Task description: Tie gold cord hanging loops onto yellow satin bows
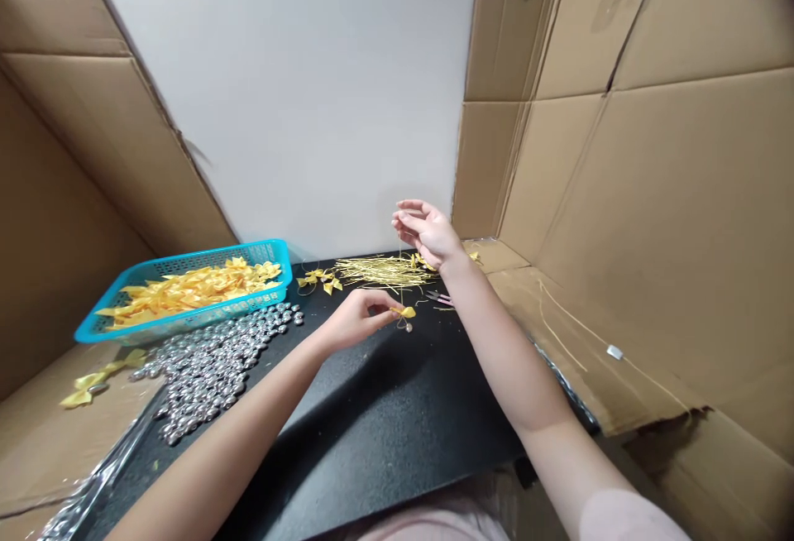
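My left hand (356,318) is low over the black table (397,417), its fingers pinched on a small yellow ribbon bow (406,311) with a tiny silver bell hanging under it. A thin gold thread runs up from the bow toward my right hand (425,231), which is raised above the table with its fingers curled around the thread's upper end. A bundle of gold threads (385,270) lies on the table just behind and below my right hand.
A blue basket (179,322) full of yellow bows stands at the left, with a heap of silver bells (214,363) in front of it. Loose bows (319,280) lie near the threads, another bow (93,380) at far left. Small scissors (442,299) lie by my right forearm. Cardboard sheets stand on both sides.
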`<control>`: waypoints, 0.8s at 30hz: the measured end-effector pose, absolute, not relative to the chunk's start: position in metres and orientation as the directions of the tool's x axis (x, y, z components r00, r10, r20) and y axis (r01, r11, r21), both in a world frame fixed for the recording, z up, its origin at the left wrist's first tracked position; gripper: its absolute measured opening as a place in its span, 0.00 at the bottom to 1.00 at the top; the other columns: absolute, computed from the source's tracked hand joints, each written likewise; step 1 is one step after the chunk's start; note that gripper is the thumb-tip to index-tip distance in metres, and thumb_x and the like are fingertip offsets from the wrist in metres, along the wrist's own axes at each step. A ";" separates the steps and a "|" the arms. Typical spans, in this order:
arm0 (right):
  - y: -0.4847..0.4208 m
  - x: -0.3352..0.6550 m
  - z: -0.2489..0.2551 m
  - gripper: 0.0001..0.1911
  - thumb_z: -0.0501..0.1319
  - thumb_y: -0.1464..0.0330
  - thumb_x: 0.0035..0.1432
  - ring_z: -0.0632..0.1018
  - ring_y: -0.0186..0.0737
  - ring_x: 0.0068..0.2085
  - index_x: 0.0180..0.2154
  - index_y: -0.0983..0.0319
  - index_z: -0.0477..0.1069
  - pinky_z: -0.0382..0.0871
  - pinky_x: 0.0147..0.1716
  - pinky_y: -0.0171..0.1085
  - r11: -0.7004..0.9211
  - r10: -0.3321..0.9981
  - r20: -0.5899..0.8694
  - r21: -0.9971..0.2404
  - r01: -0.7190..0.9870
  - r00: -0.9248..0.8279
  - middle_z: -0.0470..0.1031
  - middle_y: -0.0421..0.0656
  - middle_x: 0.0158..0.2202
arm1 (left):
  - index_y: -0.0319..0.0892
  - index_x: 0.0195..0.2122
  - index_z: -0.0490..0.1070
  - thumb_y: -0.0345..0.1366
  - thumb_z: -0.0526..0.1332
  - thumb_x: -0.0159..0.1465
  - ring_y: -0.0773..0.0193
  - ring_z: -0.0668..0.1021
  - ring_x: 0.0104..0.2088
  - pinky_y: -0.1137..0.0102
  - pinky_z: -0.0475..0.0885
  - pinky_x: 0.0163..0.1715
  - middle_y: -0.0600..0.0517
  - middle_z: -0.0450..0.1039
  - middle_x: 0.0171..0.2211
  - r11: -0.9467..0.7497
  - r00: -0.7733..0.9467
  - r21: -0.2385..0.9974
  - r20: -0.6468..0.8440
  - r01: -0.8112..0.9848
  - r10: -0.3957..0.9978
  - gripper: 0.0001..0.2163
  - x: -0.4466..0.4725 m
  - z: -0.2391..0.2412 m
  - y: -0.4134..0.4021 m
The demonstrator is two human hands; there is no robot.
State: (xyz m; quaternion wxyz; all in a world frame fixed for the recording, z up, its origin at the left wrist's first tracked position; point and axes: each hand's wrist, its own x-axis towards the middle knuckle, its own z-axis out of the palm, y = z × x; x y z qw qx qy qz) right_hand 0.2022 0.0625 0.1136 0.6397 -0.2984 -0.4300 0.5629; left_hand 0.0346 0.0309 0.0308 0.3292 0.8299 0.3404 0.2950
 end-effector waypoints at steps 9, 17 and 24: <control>0.062 0.215 0.118 0.06 0.64 0.73 0.54 0.77 0.30 0.29 0.32 0.58 0.69 0.70 0.28 0.32 0.222 0.968 0.251 -0.894 -0.389 -0.025 0.74 0.35 0.30 | 0.40 0.35 0.79 0.40 0.61 0.61 0.59 0.79 0.34 0.68 0.73 0.35 0.47 0.81 0.34 -0.518 0.627 0.772 0.205 0.368 0.751 0.10 0.038 0.018 0.033; 0.059 0.218 0.123 0.07 0.61 0.78 0.56 0.76 0.28 0.29 0.32 0.60 0.70 0.73 0.35 0.34 0.253 0.959 0.284 -0.875 -0.412 -0.015 0.74 0.36 0.28 | 0.39 0.36 0.79 0.40 0.61 0.61 0.59 0.79 0.34 0.68 0.72 0.34 0.47 0.80 0.34 -0.512 0.619 0.764 0.192 0.393 0.762 0.11 0.038 0.011 0.036; 0.062 0.228 0.125 0.09 0.62 0.81 0.54 0.77 0.29 0.31 0.29 0.62 0.73 0.76 0.42 0.35 0.256 0.957 0.290 -0.850 -0.460 -0.003 0.76 0.37 0.28 | 0.38 0.36 0.78 0.41 0.60 0.61 0.60 0.78 0.32 0.69 0.70 0.33 0.46 0.80 0.34 -0.513 0.629 0.754 0.173 0.411 0.758 0.12 0.039 0.002 0.038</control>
